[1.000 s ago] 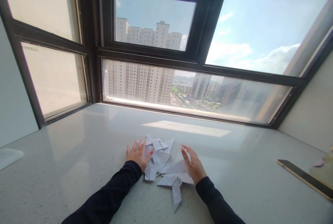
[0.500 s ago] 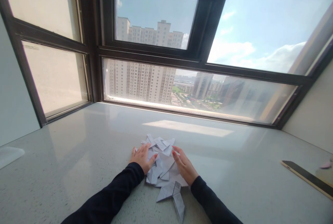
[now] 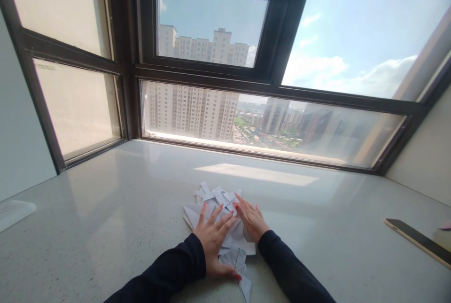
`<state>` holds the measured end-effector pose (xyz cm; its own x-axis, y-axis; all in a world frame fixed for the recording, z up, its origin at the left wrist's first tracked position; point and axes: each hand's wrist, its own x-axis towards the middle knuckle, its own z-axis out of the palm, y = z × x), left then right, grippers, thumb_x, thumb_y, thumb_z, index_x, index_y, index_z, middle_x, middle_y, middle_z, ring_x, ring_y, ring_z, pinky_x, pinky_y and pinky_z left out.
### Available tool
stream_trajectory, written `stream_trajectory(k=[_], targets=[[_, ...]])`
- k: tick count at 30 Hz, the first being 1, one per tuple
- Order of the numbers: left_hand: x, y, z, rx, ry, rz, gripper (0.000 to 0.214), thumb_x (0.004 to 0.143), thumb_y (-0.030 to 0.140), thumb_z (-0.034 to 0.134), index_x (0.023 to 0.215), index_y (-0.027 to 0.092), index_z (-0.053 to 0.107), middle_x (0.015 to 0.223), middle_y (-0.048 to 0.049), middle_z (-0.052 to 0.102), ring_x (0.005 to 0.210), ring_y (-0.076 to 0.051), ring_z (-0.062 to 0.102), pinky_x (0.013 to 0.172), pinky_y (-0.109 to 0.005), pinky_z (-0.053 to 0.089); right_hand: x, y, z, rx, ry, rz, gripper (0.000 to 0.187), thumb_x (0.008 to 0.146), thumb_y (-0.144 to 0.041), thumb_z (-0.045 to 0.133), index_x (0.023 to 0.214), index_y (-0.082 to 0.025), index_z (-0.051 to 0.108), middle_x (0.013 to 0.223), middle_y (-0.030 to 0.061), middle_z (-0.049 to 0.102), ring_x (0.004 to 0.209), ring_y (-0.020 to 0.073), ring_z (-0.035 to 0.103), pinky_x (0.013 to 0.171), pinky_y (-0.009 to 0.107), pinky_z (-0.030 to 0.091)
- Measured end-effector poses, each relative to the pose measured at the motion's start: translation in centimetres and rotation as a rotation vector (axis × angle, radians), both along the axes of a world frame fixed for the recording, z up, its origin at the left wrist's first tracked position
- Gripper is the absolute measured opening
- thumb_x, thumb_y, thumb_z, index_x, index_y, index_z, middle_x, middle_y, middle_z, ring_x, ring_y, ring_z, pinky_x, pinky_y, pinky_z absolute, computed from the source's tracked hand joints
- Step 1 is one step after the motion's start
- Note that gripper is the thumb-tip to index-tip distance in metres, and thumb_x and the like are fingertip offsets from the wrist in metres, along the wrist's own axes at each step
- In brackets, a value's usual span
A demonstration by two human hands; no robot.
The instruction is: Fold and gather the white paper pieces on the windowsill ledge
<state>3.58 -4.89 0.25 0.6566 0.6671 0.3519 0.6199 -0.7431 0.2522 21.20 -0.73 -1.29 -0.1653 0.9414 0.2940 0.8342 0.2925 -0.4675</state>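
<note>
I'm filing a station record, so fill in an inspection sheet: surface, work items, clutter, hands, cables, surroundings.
Surface: pale speckled counter, with a sunlit patch.
Work items: folded white papers, overlapping in a pile.
Clutter: flat dark-topped object at right; white object at far left, partly out of view.
Hands: left hand spread over the papers; right hand at their right side.
Cables: nothing seen.
Surroundings: dark window frames; buildings and sky outside.

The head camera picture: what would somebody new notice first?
Probably the dark-framed window across the top, with tall buildings and blue sky outside. Next, the left hand, fingers spread, and the right hand beside it, at a pile of folded white paper on the pale counter, bottom middle. A bright light patch lies just beyond.
</note>
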Motion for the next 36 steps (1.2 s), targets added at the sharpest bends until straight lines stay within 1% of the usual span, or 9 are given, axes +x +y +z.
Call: stream_trajectory(k=[6, 9, 14, 16, 18, 23, 30, 33, 36], targets=[[-0.8, 1.0, 0.2, 0.002, -0.042, 0.042, 0.065, 0.064, 0.047, 0.047, 0.122, 0.024, 0.028, 0.129, -0.0033, 0.032, 0.118, -0.026, 0.022, 0.096, -0.048, 0.01, 0.9, -0.2, 0.7, 0.132, 0.088, -0.071, 0.04, 0.083, -0.037, 0.019, 0.103, -0.019, 0.048, 0.092, 0.0066, 0.061, 0.087, 0.0173, 0.056, 0.082, 0.033, 0.038], [-1.5, 2.1, 0.4, 0.006, -0.098, 0.104, 0.054, 0.072, 0.045, 0.038, 0.121, 0.024, 0.029, 0.127, -0.0033, 0.034, 0.117, -0.024, 0.024, 0.096, -0.047, 0.014, 1.2, 0.1, 0.4, 0.13, 0.091, -0.148, 0.042, 0.081, -0.04, 0.022, 0.104, -0.016, 0.047, 0.1, 0.0098, 0.058, 0.095, 0.0201, 0.051, 0.084, 0.035, 0.036], [-2.5, 3.9, 0.1, -0.02, -0.051, 0.507, 0.052, 0.074, 0.044, 0.034, 0.118, 0.018, 0.034, 0.127, -0.0096, 0.033, 0.118, -0.026, 0.022, 0.094, -0.052, 0.009, 0.7, 0.1, -0.3, 0.066, 0.068, -0.098, 0.041, 0.08, -0.041, 0.027, 0.113, -0.022, 0.042, 0.1, 0.0063, 0.06, 0.101, 0.0211, 0.048, 0.091, 0.043, 0.027], [-2.7, 4.3, -0.2, -0.051, -0.01, 0.572, 0.054, 0.074, 0.046, 0.034, 0.119, 0.017, 0.034, 0.126, -0.0114, 0.035, 0.118, -0.026, 0.023, 0.094, -0.054, 0.005, 0.2, -0.2, 0.0, 0.034, 0.08, -0.032, 0.04, 0.081, -0.041, 0.026, 0.115, -0.026, 0.04, 0.103, 0.0033, 0.058, 0.101, 0.0195, 0.048, 0.092, 0.043, 0.026], [-2.8, 4.5, -0.6, -0.097, 0.017, 0.55, 0.055, 0.073, 0.049, 0.033, 0.119, 0.019, 0.034, 0.124, -0.0113, 0.038, 0.116, -0.026, 0.027, 0.093, -0.055, 0.003, -0.2, -0.6, 0.3, 0.024, 0.115, 0.005, 0.04, 0.081, -0.041, 0.024, 0.115, -0.025, 0.04, 0.105, 0.0031, 0.057, 0.102, 0.0183, 0.048, 0.091, 0.039, 0.029], [-2.5, 4.2, -1.2, -0.149, -0.017, 0.404, 0.051, 0.074, 0.05, 0.031, 0.119, 0.024, 0.033, 0.121, -0.0084, 0.042, 0.112, -0.025, 0.035, 0.094, -0.055, 0.0, -0.3, -1.2, 0.6, 0.031, 0.179, -0.085, 0.045, 0.08, -0.044, 0.025, 0.109, -0.017, 0.046, 0.1, 0.0095, 0.059, 0.099, 0.0212, 0.05, 0.086, 0.037, 0.035], [-2.1, 3.5, -1.1, -0.163, -0.025, 0.276, 0.054, 0.073, 0.054, 0.031, 0.118, 0.023, 0.033, 0.121, -0.0074, 0.042, 0.113, -0.027, 0.031, 0.091, -0.059, 0.005, -1.5, -2.2, 0.5, -0.065, 0.292, 0.107, 0.042, 0.08, -0.042, 0.03, 0.118, -0.025, 0.035, 0.104, 0.0059, 0.058, 0.103, 0.0225, 0.047, 0.094, 0.051, 0.013], [-2.0, 3.4, -1.0, -0.164, -0.052, 0.197, 0.053, 0.072, 0.052, 0.035, 0.118, 0.024, 0.032, 0.121, -0.0074, 0.042, 0.112, -0.027, 0.034, 0.09, -0.057, 0.014, -2.0, -2.6, 1.0, -0.031, 0.408, 0.194, 0.041, 0.08, -0.038, 0.033, 0.119, -0.024, 0.033, 0.107, 0.0068, 0.055, 0.101, 0.0205, 0.048, 0.091, 0.045, 0.026], [-1.8, 3.4, -0.8, -0.12, -0.172, 0.116, 0.051, 0.072, 0.043, 0.04, 0.118, 0.023, 0.03, 0.12, -0.0066, 0.043, 0.107, -0.024, 0.039, 0.09, -0.046, 0.026, -1.8, -2.5, 1.3, 0.021, 0.528, 0.285, 0.044, 0.078, -0.03, 0.038, 0.12, -0.023, 0.028, 0.111, 0.0088, 0.051, 0.094, 0.0177, 0.052, 0.082, 0.035, 0.04]])
